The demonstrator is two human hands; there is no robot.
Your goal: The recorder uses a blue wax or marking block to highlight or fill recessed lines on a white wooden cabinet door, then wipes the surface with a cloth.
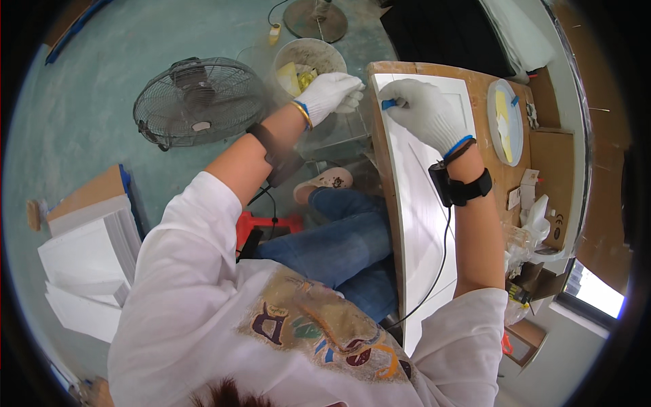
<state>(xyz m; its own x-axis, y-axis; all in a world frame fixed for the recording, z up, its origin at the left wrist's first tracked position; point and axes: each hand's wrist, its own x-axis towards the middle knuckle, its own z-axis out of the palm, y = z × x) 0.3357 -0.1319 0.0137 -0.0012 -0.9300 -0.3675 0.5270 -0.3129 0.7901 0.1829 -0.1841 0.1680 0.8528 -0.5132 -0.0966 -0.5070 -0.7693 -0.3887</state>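
Panel: right hand pinches blue piece above it; left hand half-curled, contents I cannot tell.

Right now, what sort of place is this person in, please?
Probably a workshop: a long white panel lies on a wooden table, white boards are stacked at the left, and a fan stands near a bucket.
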